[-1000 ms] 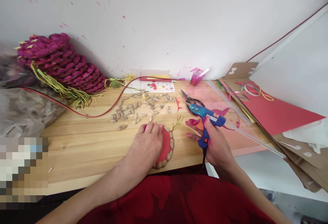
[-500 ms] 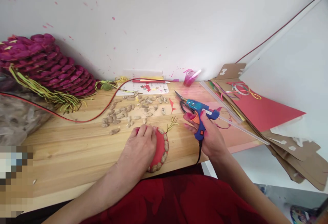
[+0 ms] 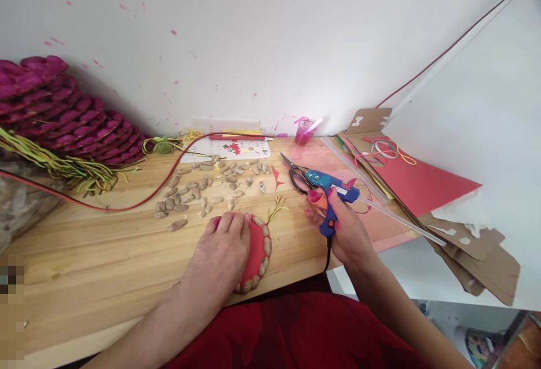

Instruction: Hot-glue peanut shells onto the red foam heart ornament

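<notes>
My left hand (image 3: 224, 248) lies palm down over the left part of a red disc (image 3: 255, 250), its fingers close together; whether it grips the disc is hidden. Peanuts (image 3: 267, 246) line the disc's visible right edge, and yellow-green strings (image 3: 276, 209) stick out at its upper right. To the right, my right hand (image 3: 342, 222) is wrapped round the handle of a blue glue gun (image 3: 332, 191), its nozzle pointing up and left. Black-handled scissors (image 3: 296, 173) lie beside the nozzle. Loose peanuts (image 3: 196, 189) are scattered beyond my left hand.
Stacked magenta peanut discs (image 3: 76, 115) stand at the left. A red-black cable (image 3: 147, 201) crosses the table. At the back are a paper sheet (image 3: 203, 149) and a pink cup (image 3: 303, 132). Cardboard (image 3: 460, 239) and red card (image 3: 426, 180) lie at the right.
The view has shifted slightly, so most things appear a little further left. Both hands keep nearly the same places relative to the disc and glue gun.
</notes>
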The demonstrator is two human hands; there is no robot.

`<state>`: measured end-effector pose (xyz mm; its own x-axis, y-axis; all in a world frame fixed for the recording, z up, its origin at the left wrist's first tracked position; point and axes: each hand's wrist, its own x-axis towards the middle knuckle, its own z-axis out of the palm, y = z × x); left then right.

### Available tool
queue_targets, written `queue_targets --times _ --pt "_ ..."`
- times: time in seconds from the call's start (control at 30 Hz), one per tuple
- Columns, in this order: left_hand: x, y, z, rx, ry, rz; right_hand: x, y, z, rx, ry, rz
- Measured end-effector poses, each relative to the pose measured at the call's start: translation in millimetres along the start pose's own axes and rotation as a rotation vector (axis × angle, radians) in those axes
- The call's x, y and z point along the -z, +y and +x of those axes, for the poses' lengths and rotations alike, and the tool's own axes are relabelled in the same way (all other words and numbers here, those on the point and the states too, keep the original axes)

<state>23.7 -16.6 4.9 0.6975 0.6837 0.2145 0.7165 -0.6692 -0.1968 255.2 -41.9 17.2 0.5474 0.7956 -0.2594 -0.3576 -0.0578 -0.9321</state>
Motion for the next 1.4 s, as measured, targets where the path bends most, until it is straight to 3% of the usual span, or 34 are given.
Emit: queue_targets --times 0.17,0.33,0.57,0.7,0.93,1.13,1.4 --pt "-3.3 1 -2 -0.009 -0.014 0.033 -14 6 9 -0.004 -0.058 0.032" --pt "-4.2 1 -3 -0.002 -0.021 0.04 -27 9 16 -0.07 -0.194 0.118" --pt "-4.6 4 -3 0.011 -0.004 0.045 -40 9 3 -0.191 -0.297 0.195" --pt "-7.1 7 -4 0.002 0.022 0.084 -39 5 -8 -0.24 -0.239 0.149" --pt "-13.9 9 -4 0.03 0.039 0.076 -15 -8 -28 -0.09 -0.041 0.04" --pt "-17.0 9 -4 0.024 0.039 0.055 -25 3 -34 -0.3 -0.134 0.183" --pt "-19.9 10 -3 0.018 0.033 0.066 -39 28 -24 -0.304 -0.256 0.242"
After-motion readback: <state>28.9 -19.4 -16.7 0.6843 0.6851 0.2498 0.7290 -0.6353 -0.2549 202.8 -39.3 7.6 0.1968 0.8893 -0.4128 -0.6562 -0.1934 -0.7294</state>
